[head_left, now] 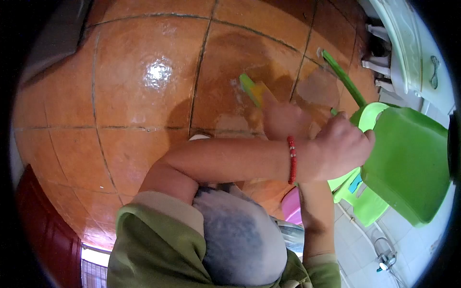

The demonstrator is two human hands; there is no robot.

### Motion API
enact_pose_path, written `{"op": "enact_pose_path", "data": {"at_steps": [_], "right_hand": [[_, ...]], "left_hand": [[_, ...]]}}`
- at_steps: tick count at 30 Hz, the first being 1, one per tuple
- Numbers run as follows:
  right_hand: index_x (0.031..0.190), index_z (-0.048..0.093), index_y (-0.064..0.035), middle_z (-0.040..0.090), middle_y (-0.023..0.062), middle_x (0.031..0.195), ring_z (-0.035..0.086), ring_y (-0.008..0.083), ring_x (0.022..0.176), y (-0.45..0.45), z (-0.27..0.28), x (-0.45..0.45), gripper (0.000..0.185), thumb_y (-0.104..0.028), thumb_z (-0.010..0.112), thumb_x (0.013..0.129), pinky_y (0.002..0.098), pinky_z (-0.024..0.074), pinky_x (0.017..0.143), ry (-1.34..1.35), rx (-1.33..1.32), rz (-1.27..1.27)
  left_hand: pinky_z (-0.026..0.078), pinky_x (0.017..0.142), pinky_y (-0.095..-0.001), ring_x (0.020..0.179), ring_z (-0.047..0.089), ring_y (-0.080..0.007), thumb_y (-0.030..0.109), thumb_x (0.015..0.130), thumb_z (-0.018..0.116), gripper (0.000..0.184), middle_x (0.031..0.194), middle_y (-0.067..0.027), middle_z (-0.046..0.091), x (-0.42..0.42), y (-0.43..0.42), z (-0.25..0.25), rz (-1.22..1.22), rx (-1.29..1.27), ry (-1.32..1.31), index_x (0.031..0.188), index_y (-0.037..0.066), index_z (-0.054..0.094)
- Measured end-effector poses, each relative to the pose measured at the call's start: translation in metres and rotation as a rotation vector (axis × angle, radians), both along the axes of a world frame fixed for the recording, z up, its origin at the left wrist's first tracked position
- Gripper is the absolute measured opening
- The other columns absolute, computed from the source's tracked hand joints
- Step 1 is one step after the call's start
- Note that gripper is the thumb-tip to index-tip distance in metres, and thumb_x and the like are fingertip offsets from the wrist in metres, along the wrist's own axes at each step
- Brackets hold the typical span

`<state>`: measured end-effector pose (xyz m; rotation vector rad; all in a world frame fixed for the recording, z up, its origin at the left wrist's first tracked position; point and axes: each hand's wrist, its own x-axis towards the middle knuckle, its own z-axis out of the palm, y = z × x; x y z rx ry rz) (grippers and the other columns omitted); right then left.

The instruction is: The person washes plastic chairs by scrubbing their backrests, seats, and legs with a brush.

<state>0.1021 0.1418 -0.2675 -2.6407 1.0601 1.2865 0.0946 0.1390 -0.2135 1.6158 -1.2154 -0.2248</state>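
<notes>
I find the left hand [343,146] closed on the near side of the green plastic piece [408,163], fingers curled in, presumably to keep that broad, chair-like form steady. The right hand [283,120], viewed left of the piece, is curled around a green-and-yellow item [251,90]; blur prevents me from confirming its type or the exact finger placement. The right forearm passes beneath the left wrist, which bears a red bracelet [292,161]; I judge this crossing follows from holding the piece off to one side. Wet-looking orange floor tiles [144,101] extend left of the piece. I record a pink object [291,206], partly hidden, to its lower left, and a metal fitting [386,257] below it.
</notes>
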Motion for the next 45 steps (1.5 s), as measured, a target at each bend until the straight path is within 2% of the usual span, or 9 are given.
{"op": "enact_pose_path", "data": {"at_steps": [3,10,13,15,17,22,25,27,45], "right_hand": [[0.113,0.055,-0.0057,0.066,0.0182,0.082,0.066,0.0346,0.079,0.003,0.021,-0.018,0.035,-0.028,0.046,0.087,0.0463,0.0515,0.066,-0.012,-0.016,-0.135],[0.114,0.054,-0.0067,0.067,0.0157,0.08,0.067,0.0344,0.076,0.014,-0.046,0.031,0.033,-0.025,0.048,0.087,0.0478,0.0525,0.061,-0.041,0.078,0.281],[0.112,0.056,-0.0084,0.067,0.014,0.078,0.067,0.0334,0.074,0.007,-0.011,0.009,0.03,-0.023,0.047,0.088,0.0481,0.0521,0.059,0.027,0.044,0.264],[0.11,0.056,-0.0084,0.067,0.0144,0.078,0.067,0.0326,0.073,0.003,0.016,-0.008,0.027,-0.02,0.047,0.088,0.048,0.052,0.059,0.005,0.018,-0.163],[0.11,0.056,-0.0081,0.067,0.015,0.077,0.067,0.032,0.073,0.005,0.02,-0.021,0.026,-0.018,0.046,0.088,0.0481,0.0519,0.058,-0.08,0.04,-0.215],[0.119,0.052,-0.0098,0.067,0.0136,0.077,0.067,0.0314,0.073,0.012,-0.04,0.012,0.032,-0.015,0.045,0.089,0.0492,0.0518,0.059,-0.117,0.075,0.342],[0.126,0.048,-0.0061,0.067,0.0142,0.082,0.068,0.024,0.072,0.004,-0.036,0.022,0.039,-0.022,0.047,0.091,0.0421,0.0532,0.056,-0.017,0.1,0.362],[0.119,0.052,-0.0089,0.067,0.0136,0.077,0.068,0.0295,0.073,0.005,-0.006,-0.011,0.034,-0.022,0.049,0.088,0.0473,0.0518,0.058,-0.058,0.007,0.297],[0.113,0.054,-0.0125,0.067,0.0151,0.077,0.067,0.0323,0.073,0.009,-0.02,0.0,0.029,-0.019,0.05,0.085,0.0472,0.0518,0.059,-0.034,0.069,0.296]], "left_hand": [[0.042,0.064,-0.0377,0.052,0.061,-0.0215,0.015,0.071,0.06,0.013,0.052,-0.0042,0.058,-0.007,-0.004,-0.005,-0.004,-0.026,-0.04,0.078,0.006,0.054],[0.047,0.073,-0.0447,0.053,0.061,-0.02,0.016,0.07,0.058,0.018,0.053,-0.0036,0.057,-0.005,0.0,-0.002,-0.047,0.061,-0.039,0.083,0.004,0.057],[0.048,0.072,-0.0442,0.053,0.06,-0.0191,0.016,0.069,0.058,0.018,0.053,-0.0028,0.056,-0.008,-0.001,-0.005,0.036,0.009,-0.047,0.082,0.004,0.057],[0.048,0.072,-0.0434,0.053,0.059,-0.0188,0.016,0.069,0.058,0.017,0.052,-0.002,0.055,-0.01,0.001,-0.005,0.044,0.002,-0.033,0.082,0.004,0.057],[0.047,0.071,-0.0437,0.053,0.058,-0.0185,0.016,0.069,0.057,0.017,0.052,-0.0009,0.053,-0.013,0.001,-0.009,0.139,-0.06,-0.091,0.082,0.004,0.058],[0.047,0.067,-0.0424,0.054,0.057,-0.0178,0.017,0.07,0.057,0.018,0.053,0.0011,0.051,-0.006,0.004,-0.005,-0.01,0.038,-0.062,0.082,0.005,0.057],[0.046,0.066,-0.0406,0.053,0.058,-0.019,0.016,0.07,0.058,0.016,0.053,-0.0012,0.054,-0.011,-0.001,-0.006,0.038,-0.008,-0.01,0.081,0.004,0.057],[0.044,0.065,-0.0396,0.053,0.062,-0.0213,0.014,0.073,0.059,0.013,0.054,-0.0054,0.06,-0.016,-0.001,-0.011,0.204,-0.147,-0.036,0.08,0.004,0.057],[0.044,0.068,-0.0404,0.052,0.062,-0.023,0.014,0.071,0.059,0.012,0.05,-0.0058,0.056,-0.011,0.002,-0.007,0.047,-0.021,-0.018,0.076,0.004,0.054]]}}
